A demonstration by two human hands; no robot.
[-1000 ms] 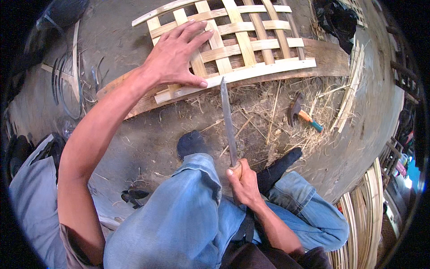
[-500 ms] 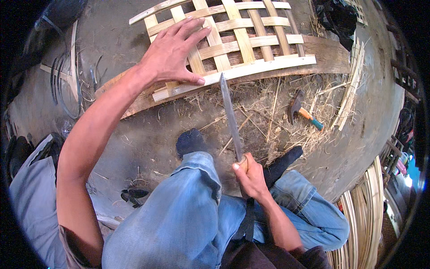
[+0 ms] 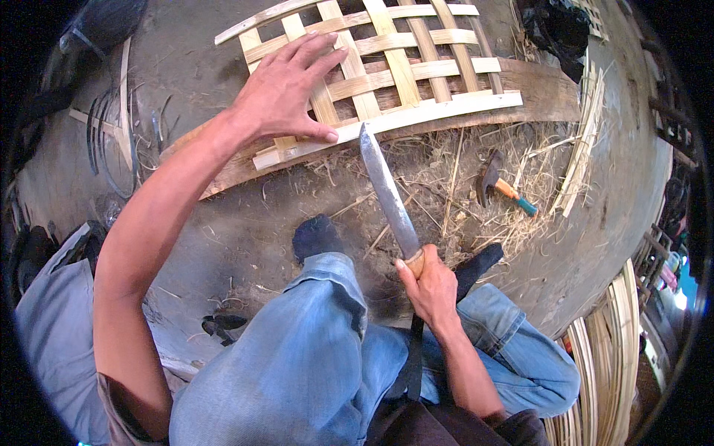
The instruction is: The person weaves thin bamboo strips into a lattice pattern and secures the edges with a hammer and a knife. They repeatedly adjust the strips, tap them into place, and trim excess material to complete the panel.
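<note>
A lattice of woven bamboo strips (image 3: 404, 70) lies on a wooden board (image 3: 547, 93) on the floor ahead of me. My left hand (image 3: 294, 93) rests on its left part, fingers spread, the thumb at the near edge strip (image 3: 439, 108). In my right hand (image 3: 431, 286) is a long knife (image 3: 388, 189), gripped by its wooden handle. The blade points away from me, its tip at or just short of the near edge strip; whether they touch I cannot tell.
A hammer (image 3: 507, 184) with an orange and teal handle lies among bamboo shavings (image 3: 446, 201). Loose strips (image 3: 584, 141) lie right of it, and a bundle of strips (image 3: 610, 357) at the lower right. Dark curved bands (image 3: 100, 141) lie at the left. A black bag (image 3: 558, 33) sits at the far right.
My right hand has shifted slightly right and up, and the knife has turned so that the flat of its blade shows more. My left hand stays in place; the lattice has slid very slightly left.
</note>
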